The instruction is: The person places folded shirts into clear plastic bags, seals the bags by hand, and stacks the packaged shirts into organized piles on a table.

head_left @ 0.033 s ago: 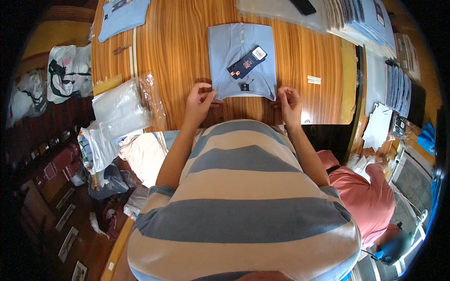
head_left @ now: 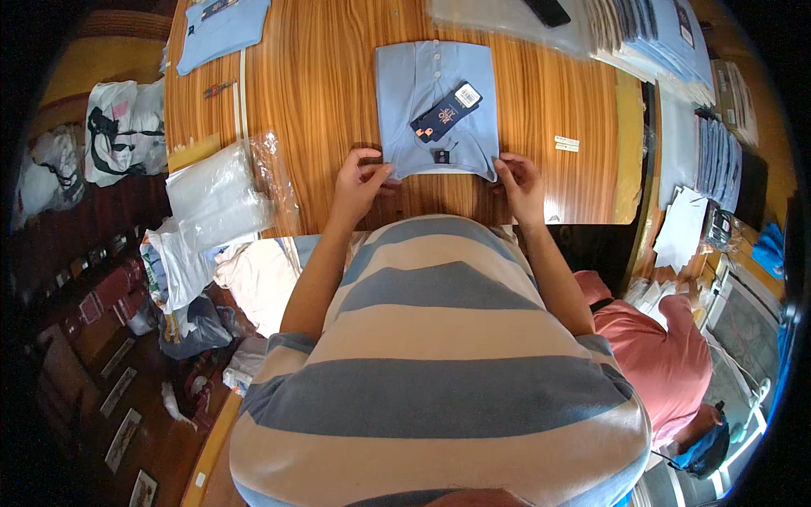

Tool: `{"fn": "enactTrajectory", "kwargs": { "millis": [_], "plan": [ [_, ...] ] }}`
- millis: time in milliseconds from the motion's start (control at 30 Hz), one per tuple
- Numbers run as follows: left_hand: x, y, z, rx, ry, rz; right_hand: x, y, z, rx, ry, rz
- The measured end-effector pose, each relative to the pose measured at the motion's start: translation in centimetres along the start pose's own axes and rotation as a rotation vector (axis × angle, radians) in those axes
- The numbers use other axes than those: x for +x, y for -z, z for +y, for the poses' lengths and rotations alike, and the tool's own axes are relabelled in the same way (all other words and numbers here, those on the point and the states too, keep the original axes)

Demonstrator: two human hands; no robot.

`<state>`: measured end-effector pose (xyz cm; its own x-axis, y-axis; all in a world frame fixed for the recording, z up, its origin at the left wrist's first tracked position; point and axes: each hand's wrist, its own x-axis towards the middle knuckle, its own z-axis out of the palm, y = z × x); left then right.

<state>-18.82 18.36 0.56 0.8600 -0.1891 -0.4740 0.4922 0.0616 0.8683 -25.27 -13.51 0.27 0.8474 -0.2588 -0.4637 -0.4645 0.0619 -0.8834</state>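
Observation:
A folded light blue shirt (head_left: 435, 93) lies flat on the wooden table (head_left: 321, 101), collar end away from me. A dark navy hang tag (head_left: 446, 111) rests on its front. My left hand (head_left: 359, 182) pinches the shirt's near left corner between thumb and fingers. At the near right corner, my right hand (head_left: 519, 182) grips the fabric edge the same way. Both forearms reach over my striped top from the lower edge.
Clear plastic bags (head_left: 215, 194) lie at the table's left edge. Another blue shirt (head_left: 221, 29) sits at the far left. Stacks of packed shirts (head_left: 650, 42) fill the far right. A person in a pink top (head_left: 659, 346) is at lower right. Bags and clothes (head_left: 127, 131) lie on the left.

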Motion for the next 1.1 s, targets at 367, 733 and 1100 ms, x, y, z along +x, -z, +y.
{"fn": "enactTrajectory", "kwargs": {
  "millis": [367, 733, 1100],
  "plan": [
    [1.9, 0.9, 1.9, 0.688, -0.335, -0.040, 2.4, -0.1, -1.6, -0.189, 0.025, -0.121],
    [-2.1, 0.7, 1.3, 0.722, -0.203, -0.127, -0.7, 0.5, -1.1, -0.402, -0.041, -0.159],
    [-6.1, 1.8, -1.3, 0.715, 0.028, -0.132, -5.5, 0.5, -2.0, -0.416, -0.266, -0.132]
  ]
}}
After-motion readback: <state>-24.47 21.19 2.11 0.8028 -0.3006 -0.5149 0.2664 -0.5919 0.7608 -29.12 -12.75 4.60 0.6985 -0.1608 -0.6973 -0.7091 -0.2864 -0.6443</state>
